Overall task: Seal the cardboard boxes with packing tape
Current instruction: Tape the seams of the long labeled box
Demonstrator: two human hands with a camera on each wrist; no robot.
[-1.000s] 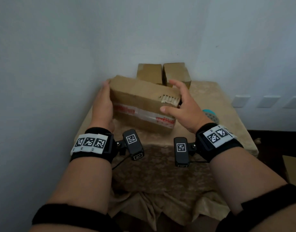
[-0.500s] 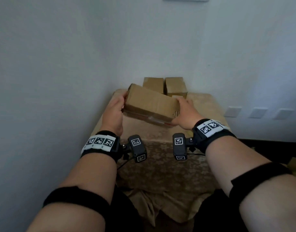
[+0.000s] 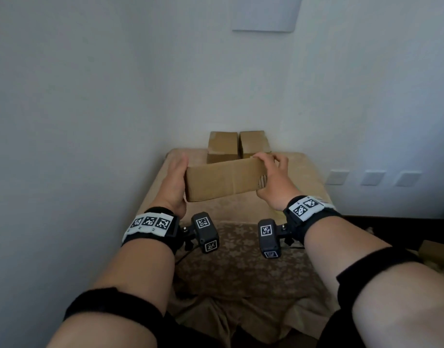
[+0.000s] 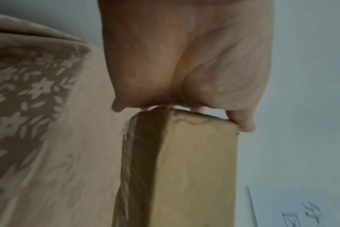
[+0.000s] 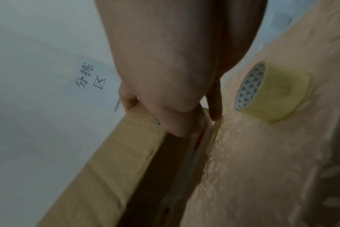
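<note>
Clamped end to end above the table point(image 3: 303, 172), the long box point(image 3: 223, 180) is gripped by left hand point(image 3: 174, 183) and right hand point(image 3: 272, 179), seemingly so a fresh face is presented; tape roll point(image 5: 272, 92) lies far right

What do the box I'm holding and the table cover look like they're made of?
Box: brown corrugated cardboard, matte; fluted edge shows at its right end. Table cover: seemingly woven fabric, beige with a slight sheen, flower pattern, draping in folds at the front.

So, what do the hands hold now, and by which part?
Both hold one box by its short ends: left hand on the left end, right hand on the right.
</note>
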